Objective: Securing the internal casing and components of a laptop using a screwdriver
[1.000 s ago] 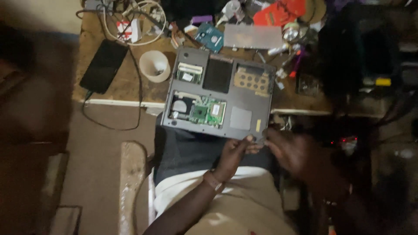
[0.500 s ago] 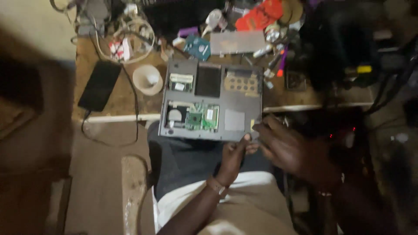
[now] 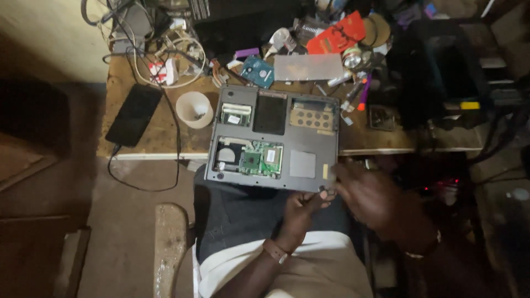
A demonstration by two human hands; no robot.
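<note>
The left hand's (image 3: 301,212) grip closes on the near edge of the opened laptop (image 3: 273,138), steadying it; the right hand's (image 3: 370,196) grip is too blurred to tell; both rest off the desk (image 3: 154,138).

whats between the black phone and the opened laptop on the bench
In the head view, a white round cup stands between the black phone and the laptop, with a dark cable beside it.

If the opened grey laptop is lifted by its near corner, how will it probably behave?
The laptop looks like a rigid flat slab, so it should stay stiff. Its near edge already overhangs the table, so it may tip toward the lap. The exposed green board seems fragile; the left hand and right hand should avoid it.
</note>
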